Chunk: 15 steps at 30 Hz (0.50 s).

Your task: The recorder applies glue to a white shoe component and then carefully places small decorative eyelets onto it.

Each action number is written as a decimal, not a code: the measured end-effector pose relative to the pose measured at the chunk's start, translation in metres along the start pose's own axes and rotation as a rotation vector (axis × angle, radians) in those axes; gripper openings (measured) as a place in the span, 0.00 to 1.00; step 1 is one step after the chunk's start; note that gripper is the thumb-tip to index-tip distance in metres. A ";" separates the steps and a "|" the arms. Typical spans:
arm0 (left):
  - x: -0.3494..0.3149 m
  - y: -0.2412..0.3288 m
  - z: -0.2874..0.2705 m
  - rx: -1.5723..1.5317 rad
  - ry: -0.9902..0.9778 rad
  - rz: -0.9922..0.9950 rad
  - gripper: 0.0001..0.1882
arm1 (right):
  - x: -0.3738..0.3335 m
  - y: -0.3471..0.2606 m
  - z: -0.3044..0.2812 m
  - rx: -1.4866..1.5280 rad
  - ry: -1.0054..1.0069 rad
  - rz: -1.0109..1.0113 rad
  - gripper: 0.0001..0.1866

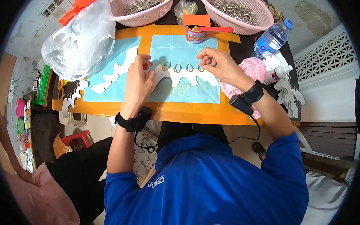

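Observation:
A white scalloped strip (pixel 186 77) lies on the right light-blue sheet, and several metal rings (pixel 177 67) stand in a row along its upper edge. My left hand (pixel 141 76) is over the strip's left end; its fingers are loosely bent, with nothing visible in them. At the row's right end hovers my right hand (pixel 222 65), thumb and forefinger apart beside the last ring (pixel 201 67), which it partly covers. To the left, a second white scalloped strip (pixel 117 73) rests on the other blue sheet (pixel 95 81).
Pink baskets of metal rings (pixel 145 19) (pixel 240 29) stand at the back. Before them is a small tub (pixel 194 36) with a red-handled tool (pixel 214 29). A plastic bag (pixel 82 40) lies left; a pink cloth (pixel 252 70), white bottle (pixel 279 74) and water bottle (pixel 273 38) sit right.

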<state>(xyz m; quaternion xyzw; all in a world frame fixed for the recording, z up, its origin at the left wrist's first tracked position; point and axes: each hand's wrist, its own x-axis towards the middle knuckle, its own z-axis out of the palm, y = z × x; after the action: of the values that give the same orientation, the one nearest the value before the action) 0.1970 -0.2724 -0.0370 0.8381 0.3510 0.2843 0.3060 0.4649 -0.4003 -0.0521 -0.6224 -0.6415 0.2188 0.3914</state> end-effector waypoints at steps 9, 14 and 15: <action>-0.014 0.014 0.010 0.041 0.019 0.119 0.17 | -0.002 -0.009 -0.001 -0.031 -0.008 -0.072 0.14; -0.013 0.009 0.009 0.003 0.046 0.069 0.17 | -0.006 -0.015 0.003 -0.107 -0.025 -0.153 0.15; -0.013 0.007 0.007 0.004 0.055 0.069 0.17 | -0.006 -0.017 0.003 -0.124 -0.030 -0.162 0.15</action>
<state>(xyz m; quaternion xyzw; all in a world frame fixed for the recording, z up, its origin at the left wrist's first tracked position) 0.1975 -0.2887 -0.0399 0.8421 0.3306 0.3170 0.2847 0.4516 -0.4081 -0.0422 -0.5882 -0.7079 0.1554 0.3587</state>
